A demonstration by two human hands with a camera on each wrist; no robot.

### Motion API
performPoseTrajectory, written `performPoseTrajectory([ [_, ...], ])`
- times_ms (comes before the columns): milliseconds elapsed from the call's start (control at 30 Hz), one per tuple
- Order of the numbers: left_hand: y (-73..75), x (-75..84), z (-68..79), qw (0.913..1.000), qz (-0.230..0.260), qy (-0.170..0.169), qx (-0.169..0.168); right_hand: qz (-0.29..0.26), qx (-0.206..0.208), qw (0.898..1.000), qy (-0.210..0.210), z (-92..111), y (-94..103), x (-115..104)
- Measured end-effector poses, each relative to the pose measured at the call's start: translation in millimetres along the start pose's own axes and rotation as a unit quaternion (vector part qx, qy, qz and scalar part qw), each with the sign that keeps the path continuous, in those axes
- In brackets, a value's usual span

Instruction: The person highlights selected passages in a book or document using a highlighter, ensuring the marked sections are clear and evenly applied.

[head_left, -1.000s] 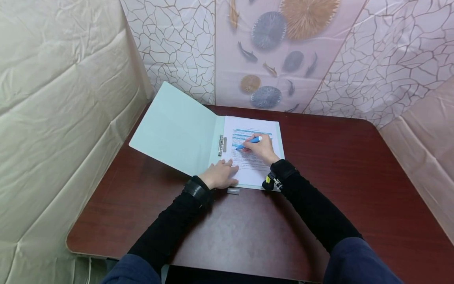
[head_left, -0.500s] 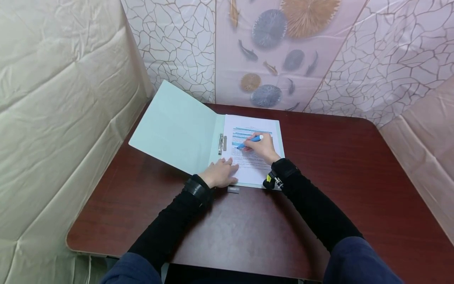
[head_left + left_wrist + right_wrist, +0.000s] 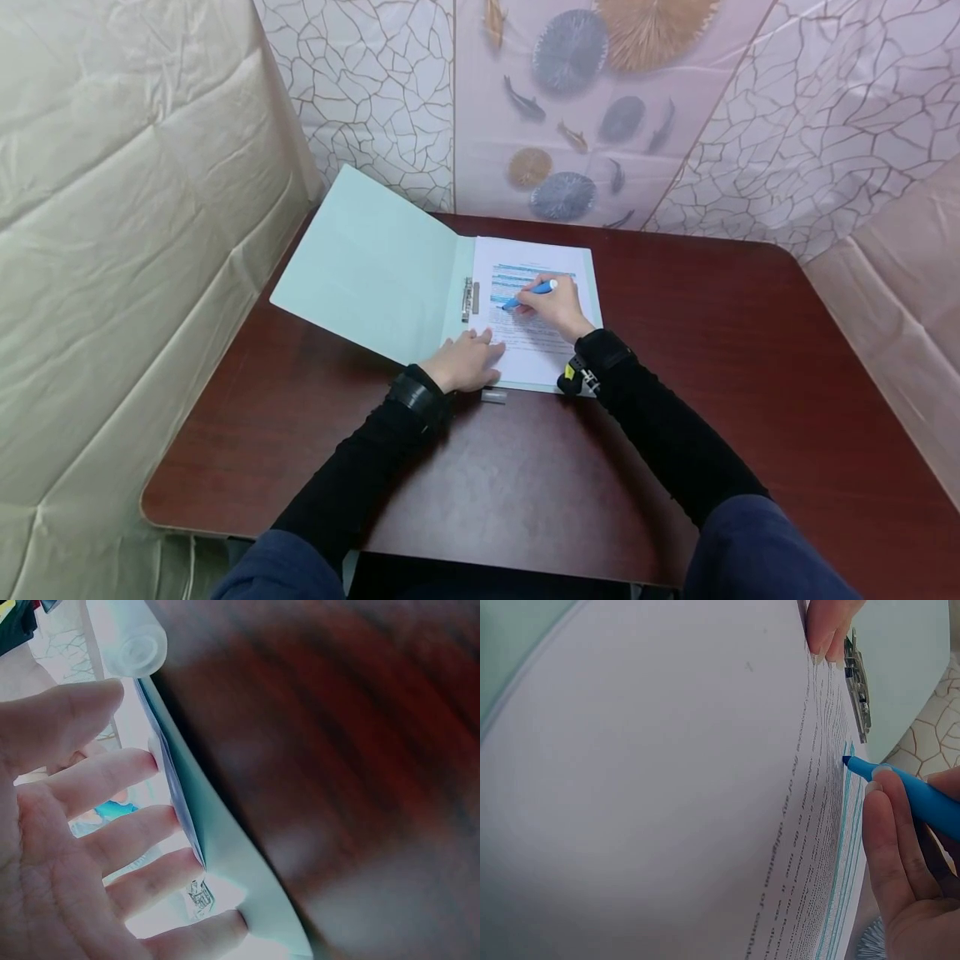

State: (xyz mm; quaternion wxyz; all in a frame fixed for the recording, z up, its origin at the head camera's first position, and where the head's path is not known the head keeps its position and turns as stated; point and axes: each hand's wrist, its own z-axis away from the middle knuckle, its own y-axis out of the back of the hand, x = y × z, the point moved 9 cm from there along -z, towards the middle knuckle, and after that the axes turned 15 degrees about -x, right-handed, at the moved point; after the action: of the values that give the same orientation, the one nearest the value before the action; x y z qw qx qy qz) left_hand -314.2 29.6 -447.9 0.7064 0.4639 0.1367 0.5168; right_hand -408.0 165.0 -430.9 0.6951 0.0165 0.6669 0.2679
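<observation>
A pale green folder (image 3: pixel 375 267) lies spread on the table, its cover to the left and a printed sheet of paper (image 3: pixel 525 371) on its right side. My right hand (image 3: pixel 558 307) pinches a blue highlighter (image 3: pixel 922 796), whose dark tip meets the text just below lines marked in blue. Spread fingers of my left hand (image 3: pixel 463 362) rest on the lower left of the paper and folder, near the spine. Beside that thumb, at the folder's front edge, lies a translucent cap (image 3: pixel 135 645).
A metal clip (image 3: pixel 467 298) runs along the folder's spine, left of the paper. The dark red-brown table (image 3: pixel 712 333) extends around the folder. Behind it stands a patterned wall covering (image 3: pixel 367 108), with pale cloth (image 3: pixel 135 250) hanging at the left.
The highlighter's tip has slid slightly to the right across the text with my right hand. My left hand keeps its place on the paper; the whole head view has shifted a little.
</observation>
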Motion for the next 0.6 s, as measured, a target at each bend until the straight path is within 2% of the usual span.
performPoseTrajectory([
  [333,3.7,0.7,1.4,1.0000,0.000,0.001,0.004,0.014,0.008,1.000,0.004,0.7,3.5,-4.2],
  [600,-2.1,2.1,2.8,1.0000,-0.002,0.003,0.003,0.013,0.013,1.000,-0.007,3.6,2.2,2.0],
])
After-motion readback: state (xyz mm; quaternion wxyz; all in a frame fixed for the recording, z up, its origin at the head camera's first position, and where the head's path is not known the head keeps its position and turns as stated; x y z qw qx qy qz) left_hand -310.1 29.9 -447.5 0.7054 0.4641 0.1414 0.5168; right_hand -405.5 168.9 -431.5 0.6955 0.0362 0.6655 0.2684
